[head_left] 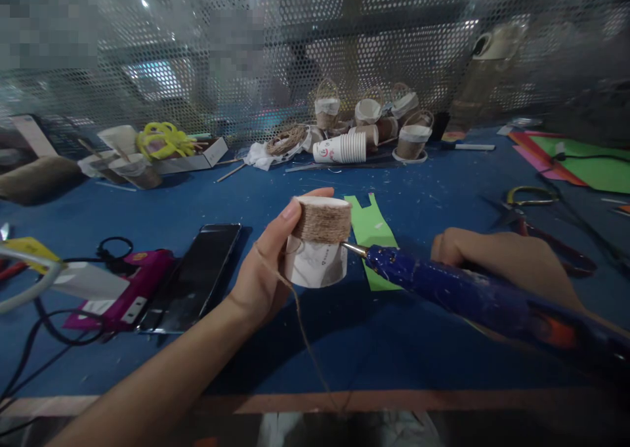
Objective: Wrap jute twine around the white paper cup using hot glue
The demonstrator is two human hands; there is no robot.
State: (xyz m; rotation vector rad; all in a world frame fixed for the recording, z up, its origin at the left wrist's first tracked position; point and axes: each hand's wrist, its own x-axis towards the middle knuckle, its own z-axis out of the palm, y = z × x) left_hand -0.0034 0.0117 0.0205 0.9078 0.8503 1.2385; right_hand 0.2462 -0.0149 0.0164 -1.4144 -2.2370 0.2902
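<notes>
My left hand (pixel 268 266) is closed around a white paper cup (pixel 315 263), with twine (pixel 322 222) wound in tight rows about its upper half. A loose strand of that twine (pixel 302 332) crosses my left hand and hangs toward the table's front edge. My right hand (pixel 497 270) grips a blue hot glue gun (pixel 443 286), its fingers partly hidden behind the body. The metal nozzle (pixel 354 248) points left and meets the cup's side at the lowest twine row. Behind the nozzle lies a cut piece of light green paper (pixel 377 227).
A phone (pixel 199 276) and a magenta power strip (pixel 128 286) with cables lie at left. Scissors (pixel 531 196) and pliers (pixel 561 247) rest at right near coloured paper sheets (pixel 595 161). Stacked paper cups (pixel 342 148) and small twine-covered baskets (pixel 413 142) stand along the back.
</notes>
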